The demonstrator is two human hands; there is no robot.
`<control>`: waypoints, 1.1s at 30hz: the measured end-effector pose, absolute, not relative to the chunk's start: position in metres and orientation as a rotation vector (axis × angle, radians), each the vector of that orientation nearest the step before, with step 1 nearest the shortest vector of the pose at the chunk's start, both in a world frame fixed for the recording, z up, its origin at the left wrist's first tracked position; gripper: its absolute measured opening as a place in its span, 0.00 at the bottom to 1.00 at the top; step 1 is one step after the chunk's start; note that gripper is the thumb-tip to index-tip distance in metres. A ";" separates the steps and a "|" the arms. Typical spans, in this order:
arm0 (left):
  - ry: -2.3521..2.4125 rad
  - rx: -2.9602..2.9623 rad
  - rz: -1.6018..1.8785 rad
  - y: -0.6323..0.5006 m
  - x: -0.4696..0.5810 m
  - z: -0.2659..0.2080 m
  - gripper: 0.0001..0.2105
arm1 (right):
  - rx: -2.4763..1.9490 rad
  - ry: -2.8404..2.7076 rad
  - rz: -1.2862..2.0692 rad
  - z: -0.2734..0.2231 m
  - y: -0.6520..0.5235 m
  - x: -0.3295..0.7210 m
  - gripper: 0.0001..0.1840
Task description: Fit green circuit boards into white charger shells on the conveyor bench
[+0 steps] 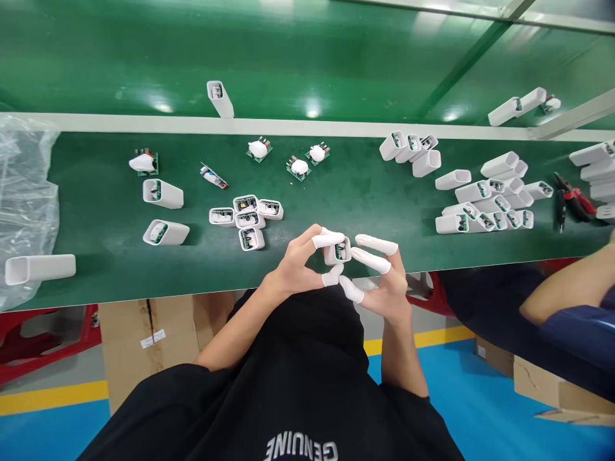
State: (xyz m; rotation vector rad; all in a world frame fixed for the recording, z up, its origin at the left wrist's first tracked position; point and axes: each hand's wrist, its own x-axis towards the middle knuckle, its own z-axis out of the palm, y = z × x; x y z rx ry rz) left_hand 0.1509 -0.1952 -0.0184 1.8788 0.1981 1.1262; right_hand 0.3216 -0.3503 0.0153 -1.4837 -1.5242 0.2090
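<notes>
A white plastic charger housing (330,255) with a circuit board in its open end is at the front edge of the green bench. My left hand (300,262) pinches it between thumb and forefinger, both in white finger cots. On its other side, my right hand (390,285) has its cotted fingers spread apart. One right fingertip is at the housing's edge; whether it presses there I cannot tell. To the left stands a cluster of filled housings (248,220). Behind lie loose circuit boards with white tops, among them one board (298,168) and another board (259,149).
Many housings (494,203) are grouped at the right, near red-handled pliers (579,202). Clear plastic sheeting (26,205) covers the left end, with a housing (41,269) lying partly on it. A white rail (298,128) crosses behind. Another person's arm (567,282) is at the right.
</notes>
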 end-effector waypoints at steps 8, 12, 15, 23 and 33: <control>0.312 1.628 0.944 -0.200 0.148 -0.011 0.26 | -1.495 -1.588 0.401 0.022 -0.343 0.322 0.47; 0.363 1.600 0.723 -0.194 0.134 0.023 0.26 | -1.300 -1.251 0.578 0.019 -0.323 0.321 0.34; 0.372 1.618 0.616 -0.187 0.124 0.045 0.31 | -1.130 -0.880 0.807 0.020 -0.303 0.316 0.37; 0.614 1.448 0.691 -0.196 0.127 0.044 0.16 | -1.047 -0.532 1.073 0.031 -0.273 0.294 0.37; 0.732 1.188 0.917 -0.213 0.145 0.018 0.25 | -1.138 -0.615 1.162 0.036 -0.276 0.290 0.35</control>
